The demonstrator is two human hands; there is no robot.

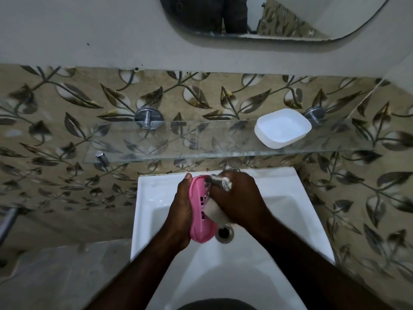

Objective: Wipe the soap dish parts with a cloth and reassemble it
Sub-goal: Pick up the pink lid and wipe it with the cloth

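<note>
Over the white sink [297,220] my left hand [181,211] grips the pink slotted soap dish insert [199,222], held on edge with its hollow side facing right. My right hand [239,198] clutches a pale cloth [215,212] and presses it into the insert's inner face; a crumpled end of the cloth sticks out above my fingers. The white soap dish base [282,128] sits by itself, open side up, on the glass shelf [156,142] at the right.
The sink drain [224,233] lies just below the insert. A tap is mostly hidden behind my right hand. Chrome shelf brackets [147,118] hold the shelf to the leaf-patterned tile wall. A mirror [268,16] hangs above.
</note>
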